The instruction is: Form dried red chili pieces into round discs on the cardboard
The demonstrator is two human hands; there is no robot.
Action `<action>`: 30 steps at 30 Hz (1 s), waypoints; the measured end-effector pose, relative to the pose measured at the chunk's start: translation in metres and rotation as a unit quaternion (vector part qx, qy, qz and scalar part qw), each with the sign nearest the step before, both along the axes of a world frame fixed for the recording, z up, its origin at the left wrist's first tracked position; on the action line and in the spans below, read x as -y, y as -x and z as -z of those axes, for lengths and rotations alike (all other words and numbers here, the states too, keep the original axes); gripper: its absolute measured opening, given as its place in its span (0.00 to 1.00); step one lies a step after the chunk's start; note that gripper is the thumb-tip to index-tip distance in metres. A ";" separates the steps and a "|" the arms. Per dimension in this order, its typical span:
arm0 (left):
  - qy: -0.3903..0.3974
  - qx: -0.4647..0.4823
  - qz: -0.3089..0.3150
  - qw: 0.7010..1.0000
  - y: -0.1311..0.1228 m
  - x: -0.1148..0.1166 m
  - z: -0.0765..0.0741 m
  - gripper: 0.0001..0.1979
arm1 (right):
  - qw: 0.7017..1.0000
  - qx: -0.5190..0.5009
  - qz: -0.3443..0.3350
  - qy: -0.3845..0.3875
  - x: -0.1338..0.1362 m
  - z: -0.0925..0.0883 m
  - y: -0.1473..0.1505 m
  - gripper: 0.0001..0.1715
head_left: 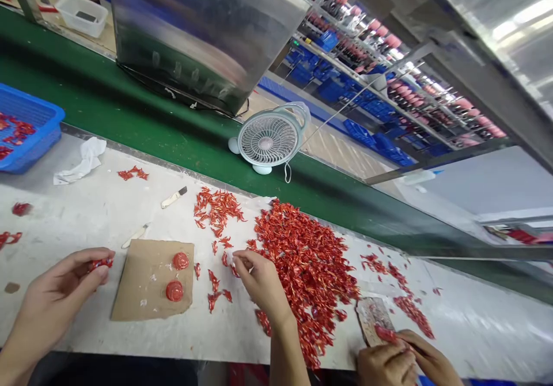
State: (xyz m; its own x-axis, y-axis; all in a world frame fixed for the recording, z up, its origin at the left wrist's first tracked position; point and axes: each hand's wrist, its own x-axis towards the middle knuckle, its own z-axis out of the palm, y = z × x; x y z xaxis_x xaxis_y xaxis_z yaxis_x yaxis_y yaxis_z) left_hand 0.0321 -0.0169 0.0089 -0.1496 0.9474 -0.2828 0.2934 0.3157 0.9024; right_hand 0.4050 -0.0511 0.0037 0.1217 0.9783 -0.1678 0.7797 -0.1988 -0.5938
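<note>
My left hand (56,299) pinches a small red bundle (101,264) firmly just left of the cardboard sheet (129,294); right of it, my right hand's fingertips (239,254) press tightly together beside the red strip pile (306,271).

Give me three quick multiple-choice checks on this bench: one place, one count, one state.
1. Where does the fan stand?
A) in a basket
B) on the green belt
C) on a shelf

2. How many round red discs lie on the cardboard?
A) one
B) two
C) five

3. What is the left hand doing?
A) lying open and empty
B) gripping a knife
C) holding a red piece

1: B, its base rests on the green.
2: B, two discs show.
3: C, the fingers curl around it.
</note>
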 end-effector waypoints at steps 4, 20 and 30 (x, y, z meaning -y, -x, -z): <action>0.039 0.097 0.034 0.994 -0.008 0.010 0.010 0.18 | 0.995 0.001 -0.084 0.049 0.016 -0.008 0.017 0.10; 0.103 0.190 0.143 0.966 -0.027 0.023 0.011 0.19 | 0.969 0.096 -0.228 0.007 0.017 0.016 0.027 0.25; 0.114 0.199 0.137 0.964 -0.025 0.026 0.011 0.18 | 0.971 0.118 -0.204 0.030 0.018 0.017 0.016 0.20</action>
